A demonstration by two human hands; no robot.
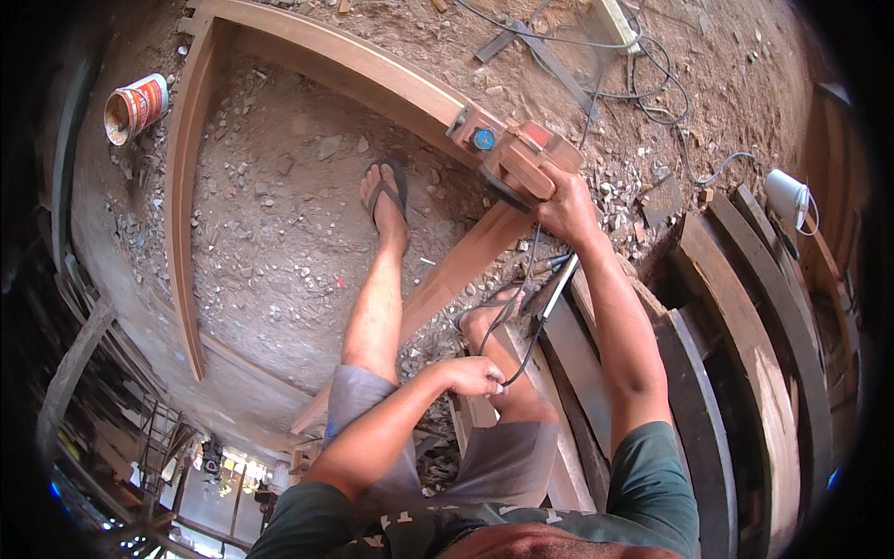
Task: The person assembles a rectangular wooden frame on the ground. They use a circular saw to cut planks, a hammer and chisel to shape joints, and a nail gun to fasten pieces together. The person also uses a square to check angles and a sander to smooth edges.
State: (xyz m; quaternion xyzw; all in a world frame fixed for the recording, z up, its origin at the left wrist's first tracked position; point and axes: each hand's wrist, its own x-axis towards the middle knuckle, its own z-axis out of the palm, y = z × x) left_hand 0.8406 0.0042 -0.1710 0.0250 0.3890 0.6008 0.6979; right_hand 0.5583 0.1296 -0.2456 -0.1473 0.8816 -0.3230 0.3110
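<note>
My right hand (566, 207) is wrapped round the handle of an electric hand planer (521, 154), a reddish-brown tool with a blue knob. The planer rests at the near end of a long wooden beam (372, 82), where the frame's pieces meet. Down by my right knee, my left hand (477, 376) pinches a black power cord (534, 352), which loops up toward the tool. Another wooden board (466, 265) runs from below the planer down toward my legs. What lies under the planer's base is hidden.
A wooden side piece (183, 196) joins the beam at the far left. Beside it lies a white and orange bucket (136, 109). Stacked planks (745, 307) fill the right side, with a white container (788, 197) near them. Cables (652, 93) cross the gravelly ground at the far right.
</note>
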